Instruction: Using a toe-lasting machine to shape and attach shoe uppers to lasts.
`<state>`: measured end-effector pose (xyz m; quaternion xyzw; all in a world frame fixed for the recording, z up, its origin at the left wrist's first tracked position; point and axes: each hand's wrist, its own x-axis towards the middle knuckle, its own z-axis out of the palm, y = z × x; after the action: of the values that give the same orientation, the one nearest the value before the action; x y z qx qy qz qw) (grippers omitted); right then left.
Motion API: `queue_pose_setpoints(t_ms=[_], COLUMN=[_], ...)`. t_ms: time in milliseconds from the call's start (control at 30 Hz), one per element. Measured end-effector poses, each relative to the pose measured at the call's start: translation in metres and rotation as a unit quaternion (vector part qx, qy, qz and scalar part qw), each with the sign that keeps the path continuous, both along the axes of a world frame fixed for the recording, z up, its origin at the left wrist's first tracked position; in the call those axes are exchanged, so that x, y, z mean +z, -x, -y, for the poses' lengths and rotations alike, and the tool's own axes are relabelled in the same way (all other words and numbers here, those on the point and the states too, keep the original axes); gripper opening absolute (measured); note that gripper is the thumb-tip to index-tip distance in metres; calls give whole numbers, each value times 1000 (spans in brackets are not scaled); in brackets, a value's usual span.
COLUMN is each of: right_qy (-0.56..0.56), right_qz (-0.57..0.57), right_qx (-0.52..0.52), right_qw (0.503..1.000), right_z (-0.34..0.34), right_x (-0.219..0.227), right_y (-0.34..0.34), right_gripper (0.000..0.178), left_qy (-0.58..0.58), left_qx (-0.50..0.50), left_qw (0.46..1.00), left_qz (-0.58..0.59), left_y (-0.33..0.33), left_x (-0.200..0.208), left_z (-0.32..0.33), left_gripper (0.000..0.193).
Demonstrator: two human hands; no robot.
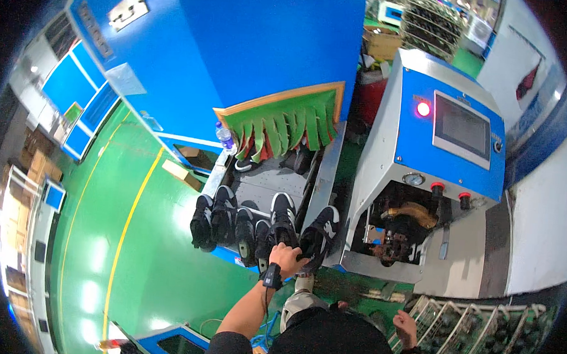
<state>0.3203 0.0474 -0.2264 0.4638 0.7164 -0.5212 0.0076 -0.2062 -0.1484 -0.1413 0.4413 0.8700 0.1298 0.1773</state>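
Observation:
My left hand point(285, 260), with a dark band on its wrist, is closed on the heel end of a black-and-white sneaker point(283, 210). That shoe lies at the near end of a grey conveyor point(257, 187), toe pointing away from me. Just right of the hand sits another black-and-white sneaker point(322, 229), tilted. Several more dark shoes point(224, 215) stand in a row to the left. Low on the right, beside a wire rack point(474, 328), my right hand point(406, 327) hangs with curled fingers and no object visible in it.
Green fabric strips point(292, 126) hang over the opening of a large blue machine point(271, 42). A plastic bottle point(224, 137) stands at the conveyor's left edge. To the right is a blue-and-white machine point(450, 121) with a screen and a lit red lamp point(423, 109).

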Motion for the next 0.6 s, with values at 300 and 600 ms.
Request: queue_pose_setpoints(t_ms=[300,600], right_qy=[-6,-67], right_qz=[74,232], right_qx=[38,283], right_qw=[997,928], right_z=[-38,-32], right_x=[-26,-2], right_y=[-21,89], right_gripper=[50,46], left_qy=[-103,-9], left_qx=[69,382], left_qw=[990,924], left_qz=[70,-22], left_y=[-125,-316], left_x=[128,154], left_z=[148,398], left_gripper=[52,48])
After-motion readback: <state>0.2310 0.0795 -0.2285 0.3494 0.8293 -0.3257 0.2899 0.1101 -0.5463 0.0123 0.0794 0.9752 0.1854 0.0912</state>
